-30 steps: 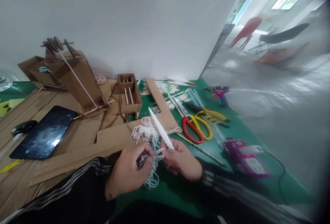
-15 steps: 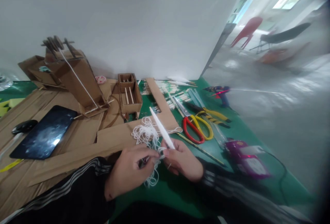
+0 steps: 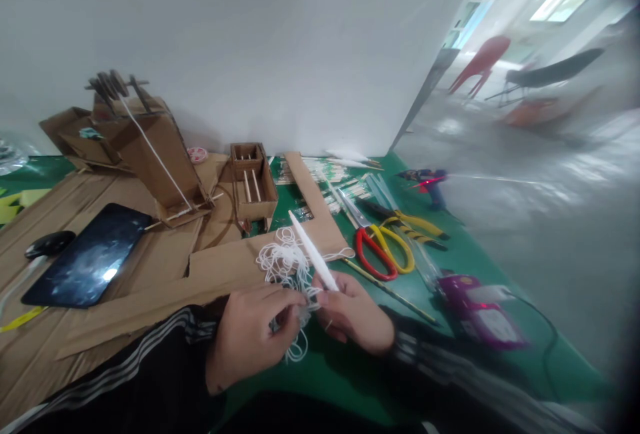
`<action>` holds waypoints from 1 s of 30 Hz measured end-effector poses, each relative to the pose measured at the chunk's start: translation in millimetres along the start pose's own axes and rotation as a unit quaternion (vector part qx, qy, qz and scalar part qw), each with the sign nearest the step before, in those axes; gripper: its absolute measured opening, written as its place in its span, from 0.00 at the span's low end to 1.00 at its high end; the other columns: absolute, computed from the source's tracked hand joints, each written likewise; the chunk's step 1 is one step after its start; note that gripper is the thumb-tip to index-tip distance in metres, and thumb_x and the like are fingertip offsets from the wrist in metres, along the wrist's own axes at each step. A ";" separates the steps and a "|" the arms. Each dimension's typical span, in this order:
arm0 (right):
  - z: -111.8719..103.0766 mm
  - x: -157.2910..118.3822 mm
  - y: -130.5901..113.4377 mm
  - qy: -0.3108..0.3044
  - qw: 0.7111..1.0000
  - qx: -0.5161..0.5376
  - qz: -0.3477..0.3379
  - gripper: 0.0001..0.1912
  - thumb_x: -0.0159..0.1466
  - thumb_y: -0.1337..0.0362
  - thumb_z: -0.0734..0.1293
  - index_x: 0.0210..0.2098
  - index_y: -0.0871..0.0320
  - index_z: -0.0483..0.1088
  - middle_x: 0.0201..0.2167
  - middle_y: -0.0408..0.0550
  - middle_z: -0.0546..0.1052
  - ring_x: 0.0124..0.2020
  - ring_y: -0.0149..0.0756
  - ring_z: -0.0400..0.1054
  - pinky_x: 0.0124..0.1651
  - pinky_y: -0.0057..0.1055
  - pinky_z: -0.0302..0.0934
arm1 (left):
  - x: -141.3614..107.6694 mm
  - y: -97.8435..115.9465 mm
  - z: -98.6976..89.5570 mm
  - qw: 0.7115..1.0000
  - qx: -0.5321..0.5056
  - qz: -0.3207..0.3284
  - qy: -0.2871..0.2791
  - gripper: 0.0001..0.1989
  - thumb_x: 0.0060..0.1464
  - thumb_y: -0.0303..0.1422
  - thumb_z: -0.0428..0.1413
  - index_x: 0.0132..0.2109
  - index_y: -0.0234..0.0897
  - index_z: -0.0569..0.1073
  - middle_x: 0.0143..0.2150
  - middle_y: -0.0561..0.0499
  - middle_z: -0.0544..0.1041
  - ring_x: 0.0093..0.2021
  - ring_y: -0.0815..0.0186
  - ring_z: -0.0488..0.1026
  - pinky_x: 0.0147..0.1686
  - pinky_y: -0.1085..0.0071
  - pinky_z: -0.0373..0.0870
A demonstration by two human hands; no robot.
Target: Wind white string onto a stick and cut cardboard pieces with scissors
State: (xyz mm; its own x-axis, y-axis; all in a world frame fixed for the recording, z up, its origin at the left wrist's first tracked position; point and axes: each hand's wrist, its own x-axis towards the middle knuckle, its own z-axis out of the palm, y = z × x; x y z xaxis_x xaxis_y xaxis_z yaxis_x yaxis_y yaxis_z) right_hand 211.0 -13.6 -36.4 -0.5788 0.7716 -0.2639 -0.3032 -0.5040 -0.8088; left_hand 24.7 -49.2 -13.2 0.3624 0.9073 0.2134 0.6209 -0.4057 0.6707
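A slim white tapered spindle (image 3: 314,251), which looks like string wound on a thin stick, slants up out of my right hand (image 3: 353,314). The fingers are closed around its lower end, and a thin stick tip shows below them. My left hand (image 3: 260,327) is closed in a pinch on white string (image 3: 301,301) close to the right fingertips. Behind both hands, a loose tangle of the same string (image 3: 284,257) lies on a cardboard strip (image 3: 220,266), with more loops hanging below the left fingers. The exact pinch point is partly hidden.
Scissors (image 3: 377,251) with red and yellow handles, pliers (image 3: 420,224), a glue gun (image 3: 427,184) and a purple box with a cable (image 3: 483,311) are at right. Cardboard structures (image 3: 155,154), a small cardboard box (image 3: 254,184) and a dark tablet (image 3: 87,257) stand or lie at left.
My left thumb and fingers have closed in slightly on the string near the right hand. The spindle and right hand stay almost in place; the view shifts slightly.
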 end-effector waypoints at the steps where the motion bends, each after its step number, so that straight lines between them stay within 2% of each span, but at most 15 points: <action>1: 0.2 -0.1 -0.2 0.000 1.000 0.000 0.000 0.16 0.54 0.58 0.74 0.29 0.58 0.63 0.09 0.28 0.57 0.09 0.19 0.44 0.10 0.16 0.49 | -0.2 -0.3 0.1 1.000 0.001 0.004 -0.001 0.11 0.57 0.26 0.50 0.40 0.42 0.76 0.34 0.54 0.80 0.35 0.67 0.75 0.37 0.72 0.64; 8: 0.7 -0.7 -0.5 0.002 1.000 -0.002 0.008 0.15 0.55 0.59 0.73 0.28 0.58 0.63 0.09 0.28 0.57 0.09 0.19 0.45 0.10 0.16 0.48 | -0.5 -2.8 -0.3 0.999 -0.007 0.025 -0.019 0.15 0.56 0.25 0.50 0.45 0.45 0.78 0.29 0.53 0.78 0.31 0.67 0.73 0.32 0.73 0.63; 11: -0.1 -0.2 0.0 -0.005 1.000 0.004 0.007 0.15 0.55 0.59 0.73 0.28 0.58 0.63 0.08 0.28 0.57 0.09 0.18 0.44 0.10 0.16 0.48 | 0.2 -2.4 -1.4 0.999 -0.046 -0.002 -0.023 0.13 0.56 0.25 0.50 0.42 0.43 0.77 0.33 0.53 0.80 0.33 0.67 0.75 0.35 0.73 0.65; 14: -1.1 0.1 0.3 -0.012 1.000 0.008 -0.003 0.15 0.55 0.59 0.73 0.28 0.58 0.63 0.09 0.28 0.57 0.09 0.18 0.44 0.10 0.16 0.49 | 0.4 -2.1 -1.7 0.996 -0.079 -0.041 -0.028 0.10 0.54 0.25 0.52 0.39 0.41 0.76 0.30 0.54 0.78 0.30 0.68 0.74 0.32 0.75 0.65; 19: -1.1 -0.9 0.4 -0.008 1.000 -0.010 -0.003 0.15 0.55 0.58 0.73 0.27 0.58 0.63 0.09 0.29 0.57 0.09 0.19 0.45 0.10 0.16 0.49 | 2.3 -1.6 -1.7 0.991 -0.121 -0.022 -0.049 0.11 0.55 0.26 0.51 0.39 0.41 0.78 0.34 0.54 0.80 0.33 0.67 0.75 0.35 0.75 0.65; 22: -0.5 -1.3 0.3 0.003 1.000 -0.020 -0.016 0.15 0.56 0.58 0.72 0.28 0.58 0.63 0.09 0.29 0.57 0.09 0.19 0.46 0.11 0.16 0.49 | 4.4 -1.2 -1.3 0.984 -0.158 -0.040 -0.072 0.12 0.59 0.30 0.50 0.40 0.40 0.79 0.33 0.52 0.80 0.31 0.67 0.73 0.32 0.75 0.65; 27: 0.8 -1.2 -2.7 0.037 0.997 -0.065 -0.019 0.16 0.55 0.57 0.73 0.28 0.57 0.63 0.12 0.30 0.59 0.11 0.19 0.48 0.11 0.16 0.50 | 5.2 -2.4 0.1 0.962 -0.211 -0.119 -0.127 0.12 0.59 0.38 0.52 0.37 0.37 0.76 0.23 0.56 0.70 0.23 0.71 0.62 0.22 0.76 0.56; 30: 1.2 -1.2 -3.4 0.055 0.994 -0.088 -0.023 0.16 0.55 0.56 0.73 0.28 0.58 0.63 0.14 0.32 0.61 0.11 0.19 0.50 0.11 0.16 0.49 | 4.9 -2.9 1.2 0.965 -0.189 -0.135 -0.124 0.11 0.53 0.41 0.58 0.39 0.39 0.76 0.21 0.59 0.64 0.22 0.72 0.58 0.21 0.76 0.52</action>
State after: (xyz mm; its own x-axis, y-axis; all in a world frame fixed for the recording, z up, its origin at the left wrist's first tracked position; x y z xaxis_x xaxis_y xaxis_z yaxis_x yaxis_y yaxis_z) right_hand 211.8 -13.3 -32.7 -0.4783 0.8348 -0.2727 -0.1841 -0.3989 -0.8983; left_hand 25.5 -43.7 -14.9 0.4072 0.9008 -0.1505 0.4350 -0.0464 0.8993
